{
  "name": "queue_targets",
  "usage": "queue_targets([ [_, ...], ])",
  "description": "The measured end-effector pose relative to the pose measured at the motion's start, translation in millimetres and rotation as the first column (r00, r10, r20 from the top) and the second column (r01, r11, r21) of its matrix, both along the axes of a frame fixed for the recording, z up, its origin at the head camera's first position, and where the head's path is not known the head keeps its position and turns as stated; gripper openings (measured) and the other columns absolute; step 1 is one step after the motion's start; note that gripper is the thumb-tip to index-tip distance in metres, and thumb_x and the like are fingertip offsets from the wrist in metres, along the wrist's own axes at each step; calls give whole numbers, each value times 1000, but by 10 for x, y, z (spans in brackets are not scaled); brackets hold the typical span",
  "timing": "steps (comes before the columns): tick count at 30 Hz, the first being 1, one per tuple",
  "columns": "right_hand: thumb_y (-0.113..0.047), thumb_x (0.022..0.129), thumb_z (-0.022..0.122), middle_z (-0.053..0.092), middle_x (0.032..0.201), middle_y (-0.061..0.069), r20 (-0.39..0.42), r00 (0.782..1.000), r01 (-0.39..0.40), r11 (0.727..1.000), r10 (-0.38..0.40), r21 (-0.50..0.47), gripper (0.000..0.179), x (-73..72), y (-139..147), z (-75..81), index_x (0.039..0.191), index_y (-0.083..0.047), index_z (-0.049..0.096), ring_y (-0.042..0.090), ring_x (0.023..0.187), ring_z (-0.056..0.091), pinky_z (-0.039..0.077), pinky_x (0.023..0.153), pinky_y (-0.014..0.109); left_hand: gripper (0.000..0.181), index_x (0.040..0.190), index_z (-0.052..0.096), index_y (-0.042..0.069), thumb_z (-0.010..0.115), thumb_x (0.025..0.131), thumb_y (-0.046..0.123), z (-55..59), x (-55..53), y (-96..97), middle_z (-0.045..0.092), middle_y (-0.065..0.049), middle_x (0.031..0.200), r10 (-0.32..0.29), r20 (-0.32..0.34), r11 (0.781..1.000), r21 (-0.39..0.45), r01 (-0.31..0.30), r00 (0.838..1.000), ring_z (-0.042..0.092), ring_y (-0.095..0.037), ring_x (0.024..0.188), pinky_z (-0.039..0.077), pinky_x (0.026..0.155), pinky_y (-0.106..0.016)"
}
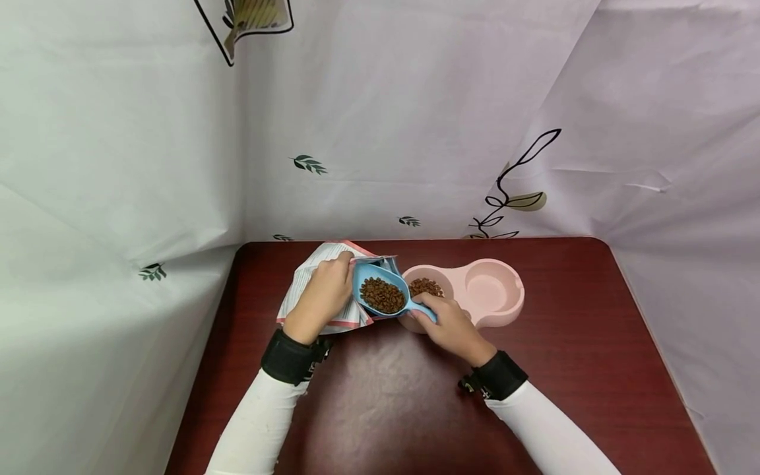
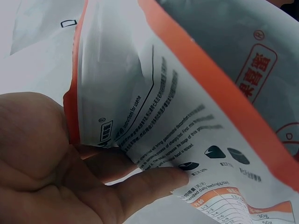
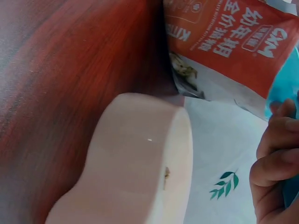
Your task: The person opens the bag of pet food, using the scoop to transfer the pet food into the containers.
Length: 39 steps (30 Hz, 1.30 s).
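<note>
Head view: left grip (image 1: 322, 290) pinches the bag (image 1: 349, 314) — likely to hold it open; right grip (image 1: 452, 324) clamps the scoop (image 1: 369, 269), apparently level so kibble (image 1: 382, 296) won't spill.

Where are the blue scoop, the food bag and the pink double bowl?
Blue scoop (image 1: 371, 271): head view, bare inner surface.
Food bag (image 3: 224, 49): right wrist view, red printed panel.
Pink double bowl (image 1: 487, 293): head view, floor of the empty compartment.

Blue scoop (image 1: 368, 271), brown kibble (image 1: 382, 295), pink bowl (image 1: 491, 295)
</note>
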State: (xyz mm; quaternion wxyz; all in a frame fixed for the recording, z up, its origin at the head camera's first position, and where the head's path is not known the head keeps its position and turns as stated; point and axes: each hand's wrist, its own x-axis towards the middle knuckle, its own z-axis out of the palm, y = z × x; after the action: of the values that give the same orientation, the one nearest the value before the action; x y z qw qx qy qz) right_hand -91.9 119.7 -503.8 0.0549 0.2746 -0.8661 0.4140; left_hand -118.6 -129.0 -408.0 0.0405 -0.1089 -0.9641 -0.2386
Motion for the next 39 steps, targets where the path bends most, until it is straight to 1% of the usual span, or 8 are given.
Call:
queue_targets([
  [8,-22,95,62,69,89,-6,26,999,-35,999,34,33,12,30,211,223,106,-18,67,5,73,60,53,63,33,25,106,60,2,41,105,18,-2,1,-1,69,-18,81,-6,16,1000,8,6,1000,69,-33,79,53,60,-47],
  [14,-23,95,64,64,80,-7,27,1000,0,999,-2,53,11,64,546,382,104,-18,68,7,68,56,49,59,32,26,103,58,2,38,106,19,-20,-16,-16,57,-11,64,-13,36,1000,11,12,999,61,-26,60,45,52,-40],
  [19,-25,95,63,66,84,-7,30,999,29,994,-32,108,11,87,889,458,105,-21,68,7,63,52,45,56,28,25,101,58,3,39,106,19,-20,-27,-22,58,-10,66,-6,32,1000,4,5,999,63,-27,65,46,54,-41],
  [25,-18,93,66,70,89,0,-19,994,113,966,-111,232,13,103,1372,539,104,-11,69,10,65,55,47,56,33,26,105,57,3,38,106,20,-3,-12,-26,55,-9,64,-4,63,1000,5,4,998,57,-24,57,43,50,-38],
  [29,-21,95,62,69,85,2,19,989,136,940,-149,313,16,101,1656,619,105,-9,68,11,63,53,45,54,33,26,107,58,2,38,106,20,1,1,-25,55,-9,64,-7,67,1000,11,6,998,57,-24,57,43,51,-38],
  [34,-25,97,61,53,67,-3,102,979,128,927,-174,353,16,97,1904,662,102,-12,67,9,51,39,36,49,27,26,107,58,1,39,106,19,9,7,-30,54,-9,63,-8,60,1000,18,7,998,56,-24,55,43,50,-38],
  [36,-25,96,61,50,65,-3,112,978,125,921,-178,368,14,87,1974,660,101,-13,67,8,52,38,35,49,27,26,107,58,1,38,106,19,17,9,-32,53,-9,62,-9,63,1000,15,8,998,54,-24,54,42,49,-37],
  [39,-24,95,63,53,68,-2,97,979,125,905,-179,406,14,55,2064,662,100,-11,67,8,55,40,35,51,28,27,106,58,1,38,106,19,20,4,-31,52,-8,62,-13,59,1000,9,13,998,54,-22,54,42,50,-37],
])
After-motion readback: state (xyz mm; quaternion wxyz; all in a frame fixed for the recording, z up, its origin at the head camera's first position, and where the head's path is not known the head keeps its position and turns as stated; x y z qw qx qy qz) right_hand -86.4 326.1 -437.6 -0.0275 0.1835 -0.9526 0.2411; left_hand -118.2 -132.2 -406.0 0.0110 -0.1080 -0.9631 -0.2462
